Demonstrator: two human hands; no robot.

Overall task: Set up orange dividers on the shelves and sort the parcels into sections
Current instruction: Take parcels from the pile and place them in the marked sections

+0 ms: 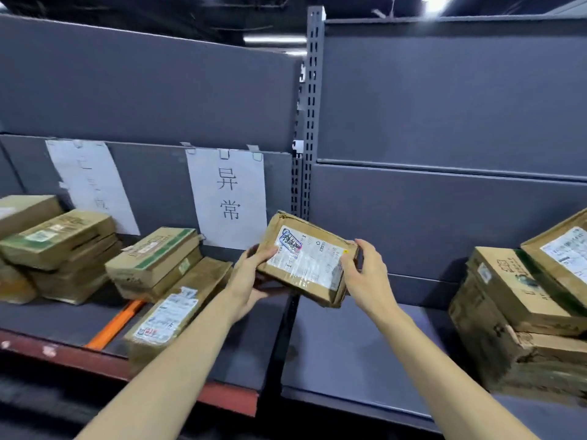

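Both hands hold one small cardboard parcel [306,260] in the air above the junction of two shelf bays, its label side tilted toward the camera. The left hand [251,281] grips the parcel's left end, thumb on the label face and fingers curled beneath; the right hand [362,274] grips the right end, thumb on the face near the label's corner, fingers wrapped round the edge. Just left of the left forearm, a long parcel [178,309] lies on the left shelf [63,319], its front end overhanging the red front rail [57,352]. Beside it an orange divider [116,323] lies flat on the shelf, running front to back. Behind stand a stack of two boxes [155,262] and, farther left, a larger pile of boxes [57,246]. Two white paper signs, one blurred [92,185] and one bearing two handwritten characters [227,198], hang on the grey back panel [152,100]. A perforated upright [309,115] separates the bays. On the right shelf [349,354], well apart from the hands, sits a stack of worn cartons [521,312].
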